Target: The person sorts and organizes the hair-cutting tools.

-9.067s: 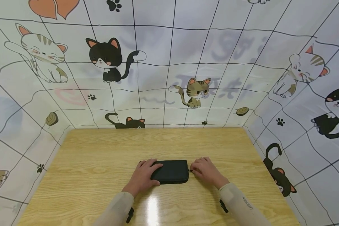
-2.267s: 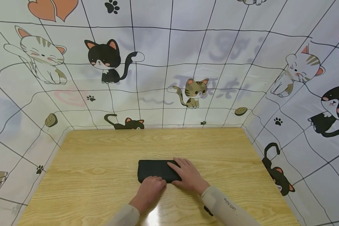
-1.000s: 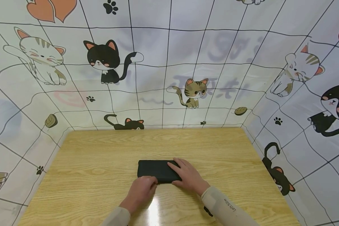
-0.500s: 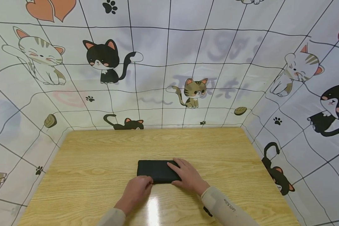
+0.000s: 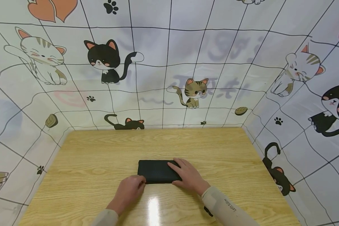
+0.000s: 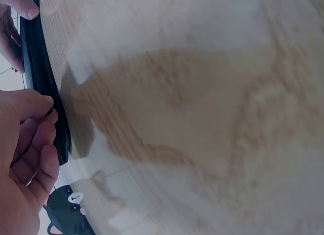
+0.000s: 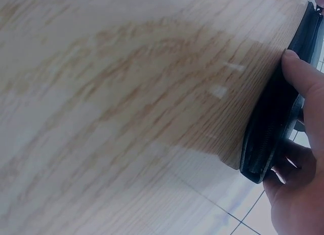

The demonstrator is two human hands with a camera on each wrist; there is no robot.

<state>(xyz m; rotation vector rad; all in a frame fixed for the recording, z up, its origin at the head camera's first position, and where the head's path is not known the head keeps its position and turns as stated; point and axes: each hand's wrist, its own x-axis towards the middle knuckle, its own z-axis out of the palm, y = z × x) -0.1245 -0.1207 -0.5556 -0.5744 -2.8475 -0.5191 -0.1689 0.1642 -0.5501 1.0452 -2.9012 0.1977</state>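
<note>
A black zip wallet [image 5: 155,171] lies flat on the wooden table, long side towards me. My left hand [image 5: 128,190] is at its front left corner, thumb and index finger pinching the zipper pull [image 7: 319,9], which is mostly covered by the fingertips. Zipper teeth [image 7: 259,153] run along the wallet's narrow side in the right wrist view. My right hand [image 5: 189,177] grips the right end, fingers spread over the top and thumb at the front edge. Seen from the left wrist, the other left fingers curl loosely beside the wallet [image 6: 43,73].
The light wood table [image 5: 101,150] extends around the wallet on every side. White cloth walls [image 5: 155,47] with printed cats and grid lines enclose its back and sides. A bright reflection shows on the tabletop near the front.
My left hand has slid leftward along the wallet's front edge to its left corner. Earliest, it held the left end while my right hand was at the right end's zipper. The right hand now holds still.
</note>
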